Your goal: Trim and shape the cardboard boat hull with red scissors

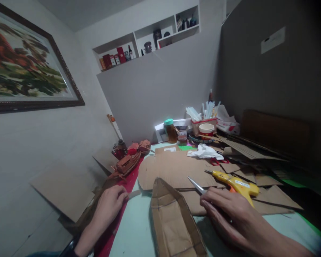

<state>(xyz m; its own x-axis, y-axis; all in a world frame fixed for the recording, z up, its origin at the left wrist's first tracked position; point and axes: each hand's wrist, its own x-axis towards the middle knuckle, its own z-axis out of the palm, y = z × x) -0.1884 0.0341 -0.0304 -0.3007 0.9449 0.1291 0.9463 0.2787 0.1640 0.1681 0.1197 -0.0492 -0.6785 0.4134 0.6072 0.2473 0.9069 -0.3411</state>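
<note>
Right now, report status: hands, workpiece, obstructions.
Right hand gripping silver-bladed cutter. Left hand resting at table edge, holding nothing visible. Brown cardboard boat hull between hands. Yellow glue gun beside right hand.

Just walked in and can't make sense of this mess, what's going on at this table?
A person is at a craft table strewn with cardboard. The right hand holds a pointed metal blade, perhaps scissors, just past the tip of a boat-shaped cardboard hull on the green table. The left hand rests at the table's left edge on a red strip. A yellow glue gun lies beside the right hand, and a finished brown model boat sits further back.
</note>
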